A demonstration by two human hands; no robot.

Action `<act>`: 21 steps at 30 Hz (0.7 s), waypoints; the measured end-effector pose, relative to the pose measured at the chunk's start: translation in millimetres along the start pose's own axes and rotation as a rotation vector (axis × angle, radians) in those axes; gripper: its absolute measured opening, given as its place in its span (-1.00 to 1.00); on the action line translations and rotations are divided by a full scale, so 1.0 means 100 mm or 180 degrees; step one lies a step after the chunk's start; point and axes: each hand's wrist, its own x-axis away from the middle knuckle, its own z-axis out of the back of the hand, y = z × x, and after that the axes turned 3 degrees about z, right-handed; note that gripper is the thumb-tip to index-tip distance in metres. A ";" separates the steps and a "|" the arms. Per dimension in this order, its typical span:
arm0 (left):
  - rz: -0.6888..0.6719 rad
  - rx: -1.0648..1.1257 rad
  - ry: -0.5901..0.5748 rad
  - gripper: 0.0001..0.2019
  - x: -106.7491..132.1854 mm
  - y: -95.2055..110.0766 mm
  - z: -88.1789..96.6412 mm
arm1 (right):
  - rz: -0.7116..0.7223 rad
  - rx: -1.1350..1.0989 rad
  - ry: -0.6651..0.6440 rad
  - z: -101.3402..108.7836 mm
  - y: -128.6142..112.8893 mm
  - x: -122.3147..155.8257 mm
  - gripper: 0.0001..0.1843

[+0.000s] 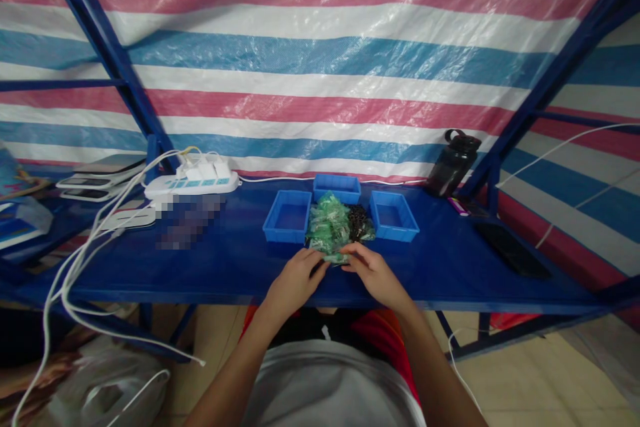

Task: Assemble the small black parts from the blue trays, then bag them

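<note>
A heap of small clear bags with green parts point(327, 227) lies on the blue table point(225, 267), with a patch of small dark parts point(361, 221) beside it on the right. My left hand point(296, 279) and my right hand point(373, 271) meet at the heap's near edge, fingers curled and pinching one small green bag point(336, 256) between them. Three blue trays stand round the heap: one on the left point(289, 215), one behind point(337, 187), one on the right point(393, 215). What the trays hold, if anything, does not show.
A white power strip point(193, 183) with plugged chargers and white cables sits at the back left, phones point(95, 181) beyond it. A dark bottle point(454, 163) stands at the back right, a black phone point(513, 250) lies on the right. Blue frame posts flank the table.
</note>
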 end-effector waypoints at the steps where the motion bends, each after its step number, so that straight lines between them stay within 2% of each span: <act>1: 0.0009 0.0003 0.0006 -0.85 0.00 -0.01 0.00 | 0.0049 0.0214 0.0028 -0.02 -0.01 0.01 -0.80; 4: 0.0060 0.0027 0.0026 -0.85 0.00 -0.03 -0.01 | 0.0157 0.0511 0.0017 -0.05 -0.05 0.05 -0.78; 8: 0.0152 0.0158 -0.0036 -0.83 0.00 -0.04 0.00 | 0.0095 0.0212 -0.0081 -0.05 -0.07 0.06 -0.75; 11: 0.0169 0.0283 -0.0036 -0.83 -0.01 -0.02 0.02 | 0.0095 0.0252 -0.0008 -0.05 -0.05 0.05 -0.76; 21: 0.0188 0.0424 -0.0068 -0.80 -0.01 0.01 0.05 | 0.0385 0.1241 0.0347 -0.06 -0.04 0.06 -0.79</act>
